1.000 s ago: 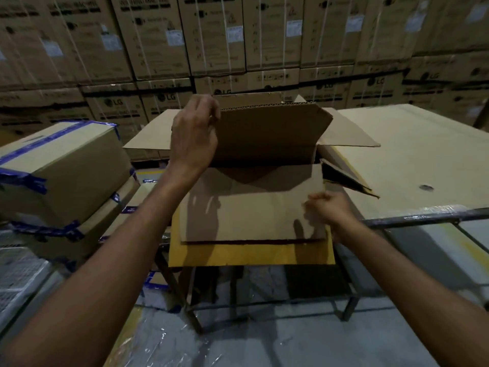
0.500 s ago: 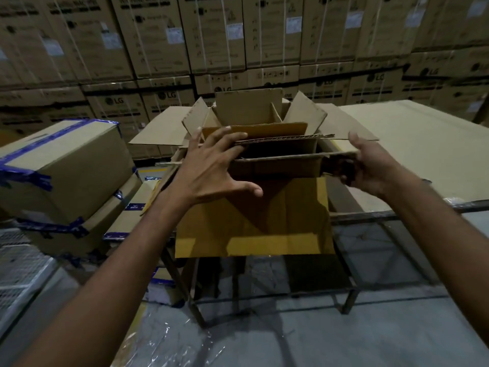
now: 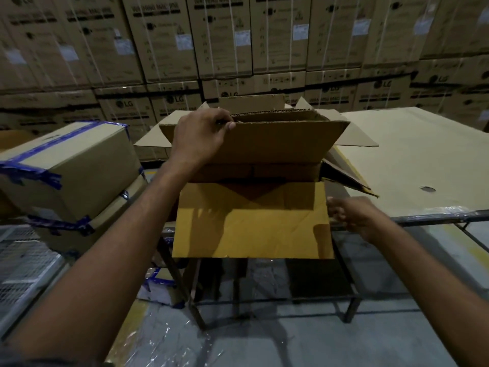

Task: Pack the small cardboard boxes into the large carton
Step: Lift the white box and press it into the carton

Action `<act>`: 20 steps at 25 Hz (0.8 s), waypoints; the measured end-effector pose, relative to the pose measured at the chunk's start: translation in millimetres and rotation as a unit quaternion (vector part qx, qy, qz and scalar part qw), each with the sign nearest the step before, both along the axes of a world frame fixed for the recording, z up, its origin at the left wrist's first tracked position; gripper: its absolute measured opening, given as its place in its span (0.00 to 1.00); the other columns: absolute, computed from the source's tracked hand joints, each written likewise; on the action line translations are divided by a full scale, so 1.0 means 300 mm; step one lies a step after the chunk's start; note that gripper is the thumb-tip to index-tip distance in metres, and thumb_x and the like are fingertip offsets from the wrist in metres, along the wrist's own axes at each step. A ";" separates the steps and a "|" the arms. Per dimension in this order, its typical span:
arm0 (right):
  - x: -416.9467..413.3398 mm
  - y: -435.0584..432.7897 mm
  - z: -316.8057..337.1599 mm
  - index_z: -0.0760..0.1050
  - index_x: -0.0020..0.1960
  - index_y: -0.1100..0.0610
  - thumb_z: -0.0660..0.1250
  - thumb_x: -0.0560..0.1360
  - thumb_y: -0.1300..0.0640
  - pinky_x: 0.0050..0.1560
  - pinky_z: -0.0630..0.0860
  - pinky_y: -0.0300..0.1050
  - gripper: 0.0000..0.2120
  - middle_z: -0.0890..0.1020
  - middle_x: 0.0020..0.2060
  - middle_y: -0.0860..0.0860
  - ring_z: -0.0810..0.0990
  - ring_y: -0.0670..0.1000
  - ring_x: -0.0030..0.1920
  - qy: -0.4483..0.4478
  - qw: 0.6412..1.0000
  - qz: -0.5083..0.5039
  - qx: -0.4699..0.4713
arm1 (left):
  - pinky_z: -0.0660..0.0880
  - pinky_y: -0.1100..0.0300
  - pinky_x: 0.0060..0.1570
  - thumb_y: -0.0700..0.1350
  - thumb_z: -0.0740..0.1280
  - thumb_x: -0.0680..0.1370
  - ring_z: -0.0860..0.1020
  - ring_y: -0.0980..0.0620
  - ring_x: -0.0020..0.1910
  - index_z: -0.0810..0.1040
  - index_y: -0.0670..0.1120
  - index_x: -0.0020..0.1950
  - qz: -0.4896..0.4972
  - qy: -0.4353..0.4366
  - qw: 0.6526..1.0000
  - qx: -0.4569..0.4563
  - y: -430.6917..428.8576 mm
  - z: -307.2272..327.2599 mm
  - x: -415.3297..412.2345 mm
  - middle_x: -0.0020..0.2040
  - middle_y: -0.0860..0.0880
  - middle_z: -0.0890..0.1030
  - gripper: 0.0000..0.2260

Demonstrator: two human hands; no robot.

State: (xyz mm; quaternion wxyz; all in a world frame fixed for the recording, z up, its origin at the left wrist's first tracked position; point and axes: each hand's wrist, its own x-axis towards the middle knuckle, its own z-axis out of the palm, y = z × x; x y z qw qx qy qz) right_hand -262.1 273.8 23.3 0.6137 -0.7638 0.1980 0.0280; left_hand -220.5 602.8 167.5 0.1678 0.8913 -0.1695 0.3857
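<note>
The large carton (image 3: 264, 170) stands open at the table's near edge. Its yellowish front flap (image 3: 251, 223) hangs down over the edge. My left hand (image 3: 199, 137) grips the top edge of a brown flap (image 3: 277, 141) that stands raised across the carton's mouth and hides the inside. My right hand (image 3: 352, 215) is lower, at the right edge of the front flap, with its fingers curled and blurred. I cannot tell whether it pinches the flap. No small box shows inside the carton.
Two taped boxes (image 3: 68, 165) with blue tape are stacked at the left. A cardboard sheet (image 3: 410, 154) covers the table on its metal frame (image 3: 436, 217). Stacked LG cartons (image 3: 238, 49) fill the back. A wire mesh rack (image 3: 21, 260) is at the lower left, and another box (image 3: 158, 287) lies under the table.
My left hand went from open over the carton's top to gripping the raised flap. My right hand dropped from the carton's upper right corner to the front flap's right edge.
</note>
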 end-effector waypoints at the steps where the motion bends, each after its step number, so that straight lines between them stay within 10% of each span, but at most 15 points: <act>1: 0.009 -0.008 0.009 0.82 0.52 0.57 0.70 0.81 0.53 0.43 0.75 0.48 0.07 0.83 0.41 0.51 0.81 0.51 0.43 -0.001 1.000 0.008 0.015 | 0.76 0.57 0.50 0.53 0.69 0.81 0.82 0.50 0.57 0.84 0.51 0.60 0.005 0.002 1.000 0.003 -0.002 -0.001 -0.006 0.57 0.50 0.85 0.11; 5: 0.078 -0.077 -0.153 0.75 0.68 0.53 0.70 0.77 0.42 0.65 0.73 0.62 0.24 0.79 0.64 0.56 0.76 0.61 0.66 0.134 0.986 0.096 -0.014 | 0.79 0.52 0.53 0.52 0.71 0.80 0.83 0.49 0.57 0.85 0.51 0.58 0.006 -0.007 1.000 -0.023 -0.022 -0.006 -0.014 0.57 0.50 0.86 0.10; 11: -0.011 -0.004 0.058 0.74 0.58 0.59 0.68 0.82 0.52 0.39 0.76 0.48 0.12 0.78 0.48 0.58 0.79 0.56 0.44 0.071 0.997 0.000 0.027 | 0.77 0.51 0.56 0.53 0.70 0.80 0.82 0.50 0.52 0.84 0.52 0.54 0.039 -0.034 0.998 -0.032 -0.046 -0.016 -0.028 0.52 0.51 0.85 0.07; 16: -0.018 -0.065 0.243 0.75 0.63 0.59 0.56 0.81 0.34 0.66 0.74 0.52 0.30 0.86 0.58 0.58 0.85 0.55 0.59 -0.026 0.941 -0.005 0.337 | 0.79 0.48 0.57 0.58 0.69 0.79 0.82 0.51 0.54 0.84 0.54 0.58 0.031 0.029 0.997 -0.061 -0.041 0.005 -0.059 0.54 0.51 0.85 0.12; 20: 0.009 -0.044 0.268 0.75 0.60 0.59 0.59 0.81 0.37 0.48 0.77 0.48 0.25 0.85 0.50 0.54 0.84 0.53 0.53 -0.032 0.967 -0.031 0.252 | 0.78 0.46 0.58 0.62 0.68 0.78 0.83 0.48 0.54 0.85 0.54 0.56 0.044 0.046 0.996 -0.054 -0.031 0.020 -0.064 0.55 0.50 0.86 0.15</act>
